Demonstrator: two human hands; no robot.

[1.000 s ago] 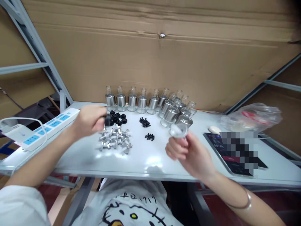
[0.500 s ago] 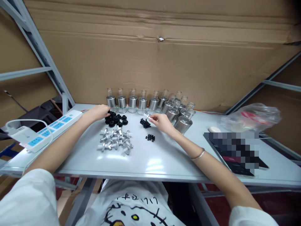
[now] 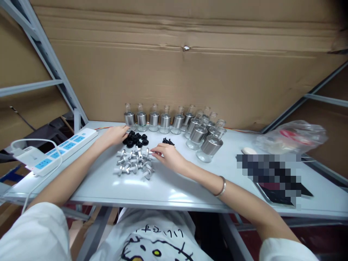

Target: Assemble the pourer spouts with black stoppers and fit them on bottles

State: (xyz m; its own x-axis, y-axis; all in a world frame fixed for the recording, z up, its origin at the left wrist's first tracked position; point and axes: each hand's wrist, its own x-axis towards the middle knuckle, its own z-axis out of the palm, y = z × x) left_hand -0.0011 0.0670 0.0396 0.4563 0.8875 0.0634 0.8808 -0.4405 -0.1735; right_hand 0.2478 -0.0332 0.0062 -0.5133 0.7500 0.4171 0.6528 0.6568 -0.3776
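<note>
My left hand [image 3: 117, 135] rests at the left edge of a pile of black caps [image 3: 136, 139], fingers bent and slightly apart, with nothing visible in its grip. To the right, my right hand [image 3: 170, 156] reaches the edge of a heap of silver parts with white stems [image 3: 133, 165]. Its thumb and fingertips pinch the white end of one silver part [image 3: 148, 152] there. Small black stem-like pieces [image 3: 169, 141] lie just behind this hand, partly covered by it. Glass bottles with metal sleeves [image 3: 165, 118] stand upright along the back of the table.
More sleeved bottles [image 3: 210, 145] cluster at the back right. A white power strip [image 3: 65, 150] with a cable lies on the left. Toward the right are a white mouse [image 3: 248, 150], a dark, blurred-out device [image 3: 277, 190] and a clear plastic bag [image 3: 293, 137]. Cardboard [image 3: 174, 76] walls the back.
My right hand has moved left and nearer, from the small black stem pieces to the silver heap. It now covers the tiny black pieces seen before. My left hand has shifted slightly down.
</note>
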